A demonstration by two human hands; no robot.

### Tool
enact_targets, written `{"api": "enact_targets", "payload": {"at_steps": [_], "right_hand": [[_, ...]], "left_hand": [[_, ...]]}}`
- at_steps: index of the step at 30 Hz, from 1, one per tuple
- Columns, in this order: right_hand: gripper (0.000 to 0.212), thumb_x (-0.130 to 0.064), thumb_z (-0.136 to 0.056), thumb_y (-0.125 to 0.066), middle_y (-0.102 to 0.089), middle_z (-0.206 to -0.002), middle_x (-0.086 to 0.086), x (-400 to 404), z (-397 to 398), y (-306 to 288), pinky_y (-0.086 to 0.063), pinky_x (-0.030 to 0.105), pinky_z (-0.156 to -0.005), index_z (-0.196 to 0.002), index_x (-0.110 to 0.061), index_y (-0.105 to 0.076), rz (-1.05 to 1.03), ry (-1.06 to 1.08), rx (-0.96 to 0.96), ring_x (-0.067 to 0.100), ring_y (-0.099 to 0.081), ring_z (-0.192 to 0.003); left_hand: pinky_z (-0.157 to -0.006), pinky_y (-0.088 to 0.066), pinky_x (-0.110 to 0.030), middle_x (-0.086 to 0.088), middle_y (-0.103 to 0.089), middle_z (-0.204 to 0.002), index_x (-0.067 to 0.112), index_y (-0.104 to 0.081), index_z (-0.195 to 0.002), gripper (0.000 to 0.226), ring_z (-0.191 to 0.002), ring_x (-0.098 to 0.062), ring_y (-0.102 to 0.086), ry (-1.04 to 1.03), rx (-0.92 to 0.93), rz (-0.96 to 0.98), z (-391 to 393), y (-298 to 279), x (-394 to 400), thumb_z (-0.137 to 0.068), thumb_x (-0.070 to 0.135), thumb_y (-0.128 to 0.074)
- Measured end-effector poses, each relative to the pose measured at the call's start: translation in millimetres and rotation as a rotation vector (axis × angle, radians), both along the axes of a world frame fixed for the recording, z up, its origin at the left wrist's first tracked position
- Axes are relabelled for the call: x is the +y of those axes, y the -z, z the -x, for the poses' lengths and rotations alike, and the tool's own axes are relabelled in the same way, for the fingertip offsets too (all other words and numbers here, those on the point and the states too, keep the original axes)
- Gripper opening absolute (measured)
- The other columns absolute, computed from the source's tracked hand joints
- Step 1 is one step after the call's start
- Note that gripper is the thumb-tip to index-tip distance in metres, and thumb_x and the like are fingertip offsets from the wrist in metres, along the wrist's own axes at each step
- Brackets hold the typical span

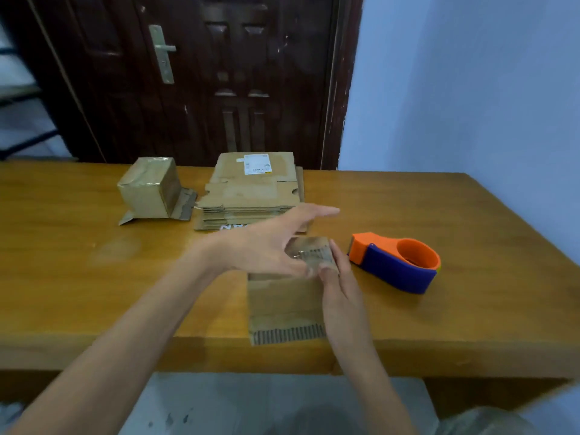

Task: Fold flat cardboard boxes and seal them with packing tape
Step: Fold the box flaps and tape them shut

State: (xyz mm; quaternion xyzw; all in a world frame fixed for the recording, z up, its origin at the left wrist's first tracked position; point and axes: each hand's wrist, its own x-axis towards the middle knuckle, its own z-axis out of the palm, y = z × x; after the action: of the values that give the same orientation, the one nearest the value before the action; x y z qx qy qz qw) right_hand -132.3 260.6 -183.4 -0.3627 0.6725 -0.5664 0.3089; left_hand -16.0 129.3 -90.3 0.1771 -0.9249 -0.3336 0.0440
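A small cardboard box (284,304) stands at the table's near edge, its front face toward me and its top flaps partly covered by both hands. My left hand (270,246) reaches across the top with fingers spread, the thumb and lower fingers on a flap. My right hand (340,284) presses the box's right side, thumb on the top flap. An orange and blue tape dispenser (397,262) lies on the table to the right of the box, apart from both hands. A stack of flat cardboard boxes (251,193) lies behind.
A taped, assembled box (150,188) stands at the back left of the wooden table (94,262). A dark door (194,73) is behind the table and a pale wall (470,89) to the right.
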Motion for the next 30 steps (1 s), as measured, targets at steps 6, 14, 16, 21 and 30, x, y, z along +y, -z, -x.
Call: {"api": "enact_targets", "payload": {"at_steps": [6, 14, 16, 21, 30], "right_hand": [[0.045, -0.045, -0.102, -0.049, -0.060, -0.136, -0.024, -7, 9, -12, -0.048, 0.027, -0.102, -0.146, -0.045, -0.049, -0.056, -0.045, 0.117, -0.007, -0.053, -0.123], [0.090, -0.094, -0.070, -0.056, -0.064, -0.123, -0.003, -32, -3, -49, -0.054, 0.046, -0.093, -0.131, -0.030, -0.041, -0.453, -0.016, 0.595, 0.029, -0.064, -0.114], [0.093, -0.096, -0.065, -0.058, -0.066, -0.124, -0.009, -34, -1, -46, -0.055, 0.044, -0.093, -0.136, -0.036, -0.047, -0.405, -0.013, 0.573, 0.022, -0.064, -0.114], [0.028, -0.066, -0.088, -0.069, -0.073, -0.104, -0.027, -29, 16, -39, -0.060, 0.035, -0.088, -0.112, -0.052, -0.064, -0.198, -0.109, 0.416, -0.002, -0.069, -0.099], [0.034, -0.035, -0.109, -0.051, -0.060, -0.141, -0.019, -27, 27, -33, -0.046, 0.028, -0.107, -0.138, -0.048, -0.062, -0.136, -0.121, 0.032, 0.002, -0.054, -0.126]], "left_hand": [[-0.111, -0.048, -0.032, 0.023, -0.055, -0.143, 0.037, -0.050, -0.148, 0.068, -0.125, 0.007, -0.055, -0.678, 0.385, -0.179, -49, 37, 20, -0.087, 0.066, -0.058], [-0.064, -0.054, -0.022, 0.003, -0.065, -0.118, 0.040, -0.053, -0.122, 0.022, -0.096, -0.016, -0.066, -0.839, 0.579, -0.650, -27, 76, 53, -0.104, 0.031, -0.063], [-0.067, -0.052, -0.023, 0.006, -0.062, -0.121, 0.041, -0.053, -0.120, 0.022, -0.101, -0.017, -0.065, -0.846, 0.605, -0.688, -26, 78, 51, -0.105, 0.028, -0.062], [-0.066, -0.059, -0.030, 0.005, -0.066, -0.117, 0.039, -0.063, -0.116, 0.022, -0.097, -0.021, -0.070, -0.900, 0.747, -0.791, -27, 85, 54, -0.102, 0.022, -0.065], [-0.097, -0.059, -0.047, 0.013, -0.074, -0.123, 0.036, -0.072, -0.118, 0.031, -0.110, -0.015, -0.071, -0.748, 0.759, -0.879, -41, 89, 50, -0.105, 0.016, -0.052]]}}
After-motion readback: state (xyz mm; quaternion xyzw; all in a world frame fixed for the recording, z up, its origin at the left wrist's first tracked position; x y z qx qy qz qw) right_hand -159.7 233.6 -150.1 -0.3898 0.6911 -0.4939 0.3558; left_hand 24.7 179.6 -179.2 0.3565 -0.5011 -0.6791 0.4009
